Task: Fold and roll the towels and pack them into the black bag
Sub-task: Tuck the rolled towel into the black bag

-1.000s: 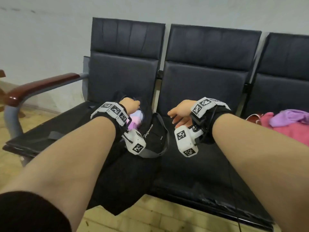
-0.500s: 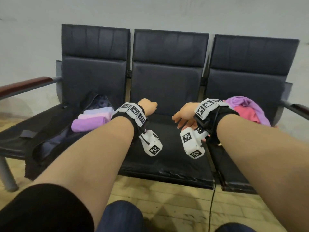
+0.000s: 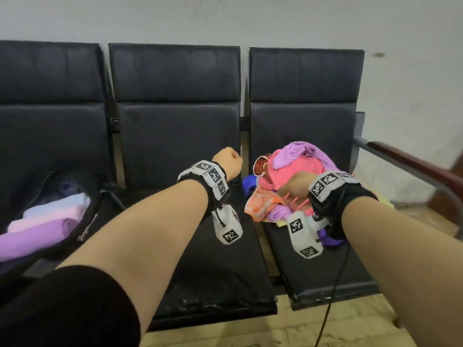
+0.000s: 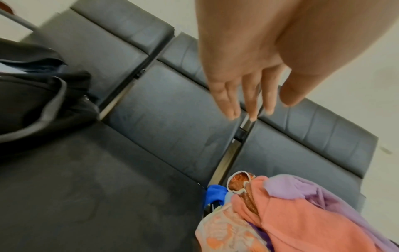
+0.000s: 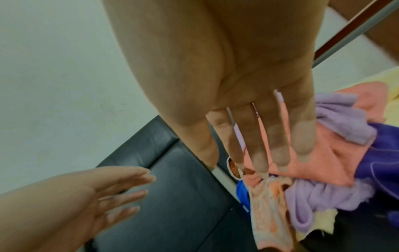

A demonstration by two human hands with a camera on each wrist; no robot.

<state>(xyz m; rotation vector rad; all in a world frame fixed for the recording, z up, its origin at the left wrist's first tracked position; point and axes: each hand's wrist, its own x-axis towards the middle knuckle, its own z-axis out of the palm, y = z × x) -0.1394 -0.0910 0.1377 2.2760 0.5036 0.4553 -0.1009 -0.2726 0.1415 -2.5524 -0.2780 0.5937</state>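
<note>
The black bag [image 3: 88, 220] lies open on the left seat with rolled purple, pink and lavender towels [image 3: 42, 229] inside. A loose pile of towels [image 3: 295, 169] sits on the right seat: coral, lilac, blue and an orange-patterned towel [image 5: 265, 209]. My right hand [image 5: 259, 162] hangs over the pile with straight fingers, its fingertips at the orange-patterned towel; I cannot tell whether they touch it. My left hand [image 4: 259, 110] hovers above the middle seat, fingers straight and holding nothing. In the left wrist view the bag [image 4: 32, 102] is at the left edge.
Three joined black seats [image 3: 175, 151] stand against a pale wall. The middle seat pan [image 3: 213, 271] is bare. A wood-topped armrest [image 3: 416, 166] runs past the right seat. A black cable [image 3: 333, 291] hangs off the right seat's front edge.
Both hands have moved right, away from the bag. The right hand went from the middle seat to above the towel pile. The left hand left the bag and is over the middle seat.
</note>
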